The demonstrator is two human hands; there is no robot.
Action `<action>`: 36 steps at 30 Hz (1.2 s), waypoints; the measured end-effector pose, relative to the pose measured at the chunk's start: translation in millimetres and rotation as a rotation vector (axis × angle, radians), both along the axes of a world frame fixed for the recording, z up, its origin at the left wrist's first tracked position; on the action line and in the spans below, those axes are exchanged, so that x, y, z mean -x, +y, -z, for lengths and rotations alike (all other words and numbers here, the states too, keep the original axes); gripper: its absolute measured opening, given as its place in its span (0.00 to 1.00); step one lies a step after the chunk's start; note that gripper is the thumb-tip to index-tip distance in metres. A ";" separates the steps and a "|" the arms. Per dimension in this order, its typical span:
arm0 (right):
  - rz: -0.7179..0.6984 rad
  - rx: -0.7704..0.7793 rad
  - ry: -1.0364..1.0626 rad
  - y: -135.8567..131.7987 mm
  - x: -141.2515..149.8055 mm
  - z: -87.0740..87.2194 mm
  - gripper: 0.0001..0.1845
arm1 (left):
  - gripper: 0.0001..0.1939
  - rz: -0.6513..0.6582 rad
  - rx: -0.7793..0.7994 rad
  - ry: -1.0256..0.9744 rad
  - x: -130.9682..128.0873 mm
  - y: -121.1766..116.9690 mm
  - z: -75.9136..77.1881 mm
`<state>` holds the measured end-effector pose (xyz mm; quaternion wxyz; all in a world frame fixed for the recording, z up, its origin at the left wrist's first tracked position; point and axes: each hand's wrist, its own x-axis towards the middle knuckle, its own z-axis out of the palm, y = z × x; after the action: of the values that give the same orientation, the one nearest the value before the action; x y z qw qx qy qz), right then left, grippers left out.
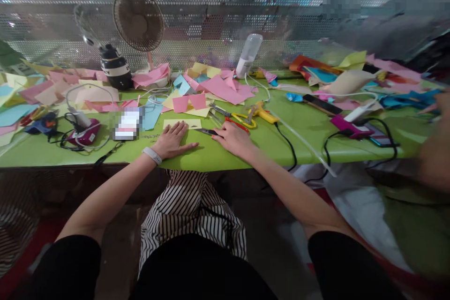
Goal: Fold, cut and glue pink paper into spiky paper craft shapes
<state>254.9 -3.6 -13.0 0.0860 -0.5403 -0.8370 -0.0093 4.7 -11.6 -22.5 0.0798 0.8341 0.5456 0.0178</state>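
My left hand [172, 140] lies flat with its fingers apart, pressing on a pale yellow slip of paper [193, 123] near the table's front edge. Just right of it, my right hand [235, 139] is closed over a dark pointed tool [206, 131], its narrow tip aimed left at the paper's lower edge. The hand hides the rest of that tool, so its exact kind is unclear. Behind my right hand lie yellow-handled scissors [249, 122], a red handle [239, 125] and a yellow glue gun [263, 112] with a black cord.
Coloured paper [228, 90] is strewn along the back of the green table [302, 145]. A phone [127, 124] and purple power block [86, 133] are at left, beneath a fan [138, 18] and black bottle [116, 68]. Another person's arm [436, 145] reaches in at right.
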 end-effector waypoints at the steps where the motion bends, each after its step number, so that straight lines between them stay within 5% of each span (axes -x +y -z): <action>1: -0.004 0.000 -0.002 0.6 1.8 -0.1 0.19 | 0.51 0.000 -0.001 -0.001 -0.7 -0.1 0.0; 15: -0.015 0.056 -0.014 -2.4 2.6 -9.8 0.19 | 0.52 0.010 -0.005 0.010 -1.9 -1.3 -3.6; 36: -0.094 0.009 0.020 7.9 -8.6 -1.1 0.18 | 0.51 0.016 -0.008 0.014 -1.3 -1.7 -1.1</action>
<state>263.5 4.3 -11.9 0.0921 -0.5009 -0.8606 0.0039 6.0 -13.3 -21.4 0.0726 0.8389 0.5393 0.0136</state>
